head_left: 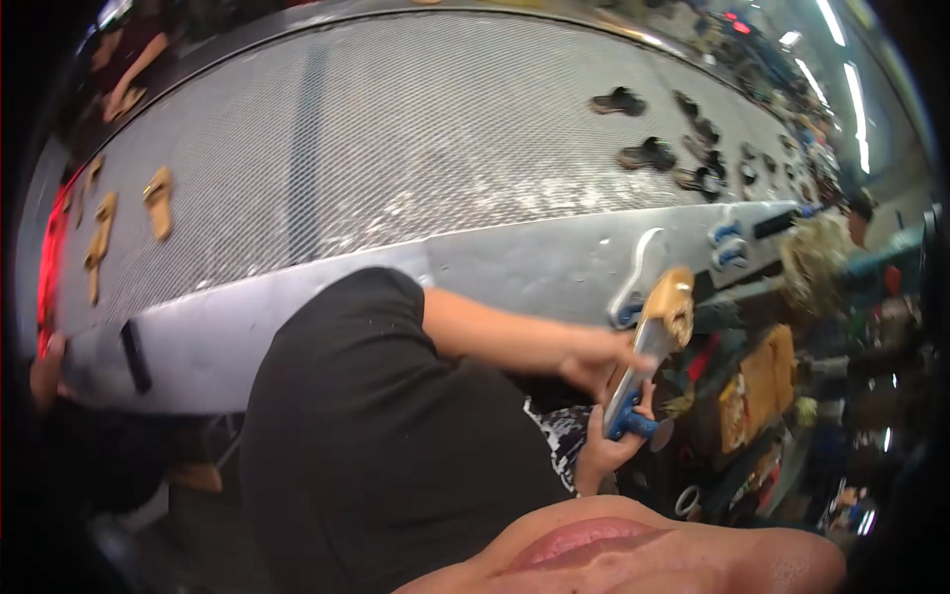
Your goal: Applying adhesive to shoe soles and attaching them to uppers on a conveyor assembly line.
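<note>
To the right of my body, my right hand (pixel 609 450) grips the blue heel end of a shoe last (pixel 647 346), close to its round knob. The last is held tilted, its far end up. Over that far end sits a tan sandal upper (pixel 673 297) with a broad strap. My left hand (pixel 599 361) reaches across and closes on the middle of the last, slightly smeared by motion. Just beyond, a white sole-shaped last (pixel 641 269) with a blue part lies on the metal ledge (pixel 515 257).
A wide mesh conveyor (pixel 416 119) runs beyond the ledge. Black sandals (pixel 648 153) stand on its right, tan sandals (pixel 158 203) on its left. Blue-and-white lasts (pixel 729 245) rest on the ledge. A cardboard box (pixel 757 391) stands at right. Another person (pixel 129 54) works at far left.
</note>
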Motion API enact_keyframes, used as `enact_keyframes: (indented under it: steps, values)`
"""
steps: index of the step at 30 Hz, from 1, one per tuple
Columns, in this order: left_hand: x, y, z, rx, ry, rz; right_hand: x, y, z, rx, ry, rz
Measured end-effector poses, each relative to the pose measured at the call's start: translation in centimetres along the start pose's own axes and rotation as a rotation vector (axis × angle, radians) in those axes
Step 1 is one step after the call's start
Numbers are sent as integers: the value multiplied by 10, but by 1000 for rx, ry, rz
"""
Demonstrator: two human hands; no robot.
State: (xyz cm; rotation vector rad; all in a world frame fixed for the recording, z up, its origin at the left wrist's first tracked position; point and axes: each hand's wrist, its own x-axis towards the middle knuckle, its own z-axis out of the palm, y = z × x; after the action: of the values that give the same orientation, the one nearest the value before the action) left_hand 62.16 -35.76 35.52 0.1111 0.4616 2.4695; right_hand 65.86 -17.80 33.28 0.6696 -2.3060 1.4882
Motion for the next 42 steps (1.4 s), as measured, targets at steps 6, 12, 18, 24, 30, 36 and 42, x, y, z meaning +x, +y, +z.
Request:
enact_keyframes:
  steps: [6,12,18,24,30,36,42]
  values:
    - [-79,100,-112,289,770,398,10,5,11,281,-346,-47]
    - [-396,156,-197,1205,2025,903,17,21,66,172,-579,-115]
    - [-744,107,-180,698,3100,-124,22,27,124,-55,-501,-161]
    - [-807,31,-178,693,3134,-541,24,15,140,-65,-503,-59]
    - [-766,90,-177,567,3081,58,23,18,113,-27,-491,-44]
    - [-604,138,-213,371,1624,1522,16,13,77,106,-460,12]
    - [-200,121,-170,269,614,864,19,-8,26,428,-465,91]
